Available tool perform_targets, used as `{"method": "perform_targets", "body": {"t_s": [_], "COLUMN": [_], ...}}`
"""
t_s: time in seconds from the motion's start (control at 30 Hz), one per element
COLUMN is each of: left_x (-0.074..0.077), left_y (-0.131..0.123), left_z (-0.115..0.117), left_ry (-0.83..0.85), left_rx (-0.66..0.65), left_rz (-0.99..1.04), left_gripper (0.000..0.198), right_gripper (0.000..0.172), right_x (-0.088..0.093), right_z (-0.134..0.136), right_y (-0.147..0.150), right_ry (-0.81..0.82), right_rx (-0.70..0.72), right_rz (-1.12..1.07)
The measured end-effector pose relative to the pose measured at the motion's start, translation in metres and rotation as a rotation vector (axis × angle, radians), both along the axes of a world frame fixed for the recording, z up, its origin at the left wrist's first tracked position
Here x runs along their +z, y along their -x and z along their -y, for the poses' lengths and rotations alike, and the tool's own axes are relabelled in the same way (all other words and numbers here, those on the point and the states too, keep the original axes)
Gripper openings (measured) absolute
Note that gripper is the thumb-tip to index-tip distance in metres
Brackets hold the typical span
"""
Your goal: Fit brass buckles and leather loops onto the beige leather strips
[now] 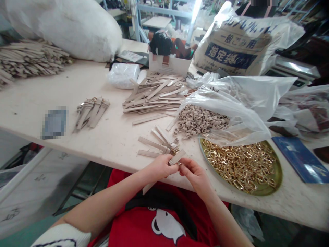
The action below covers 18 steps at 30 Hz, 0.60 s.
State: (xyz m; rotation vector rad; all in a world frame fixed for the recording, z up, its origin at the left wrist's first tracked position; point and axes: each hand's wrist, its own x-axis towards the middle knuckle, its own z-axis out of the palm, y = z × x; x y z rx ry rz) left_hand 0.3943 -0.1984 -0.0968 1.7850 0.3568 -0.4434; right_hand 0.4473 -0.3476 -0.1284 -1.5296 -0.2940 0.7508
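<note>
At the table's near edge, my left hand is closed round a beige strap, its thumb pressed on top. One end of the strap sticks up past the fingers, and a pale end shows below the hand. My right hand meets the left, thumb and forefinger pinching a small shiny buckle at the strap; the fingers hide most of it. Just beyond the hands lie several straps with gold buckles, fanned out. Beige strap loops spill from a clear plastic bag. Gold buckles fill a round tray to the right.
Loose beige straps are piled mid-table. A buckled bundle lies to the left, with a larger strap heap behind. Bulky white sacks, a printed bag and a white box stand at the back. A blue booklet lies right.
</note>
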Motion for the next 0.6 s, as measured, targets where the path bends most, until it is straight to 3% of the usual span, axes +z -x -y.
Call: {"method": "perform_targets", "body": {"t_s": [0.1, 0.2, 0.33, 0.47, 0.6], "left_x": [0.002, 0.002, 0.002, 0.001, 0.002], "left_y": [0.005, 0.012, 0.016, 0.015, 0.014], "left_z": [-0.002, -0.005, -0.004, 0.003, 0.011], "left_ry": [0.006, -0.149, -0.306, -0.297, -0.095], "left_rx": [-0.029, -0.074, -0.186, -0.188, -0.04], "left_rz": [0.086, 0.155, 0.213, 0.248, 0.133], "left_gripper": [0.029, 0.032, 0.03, 0.028, 0.012], "right_gripper": [0.022, 0.025, 0.025, 0.024, 0.019], "right_x": [-0.002, -0.002, -0.001, 0.002, 0.005], "right_z": [0.002, 0.001, -0.005, -0.011, -0.012], "right_y": [-0.002, -0.001, 0.008, 0.023, 0.033], "right_ry": [-0.055, -0.193, -0.258, -0.218, -0.126], "right_rx": [-0.189, -0.357, -0.366, -0.356, -0.332], "right_rz": [-0.111, -0.378, -0.564, -0.464, -0.155]}}
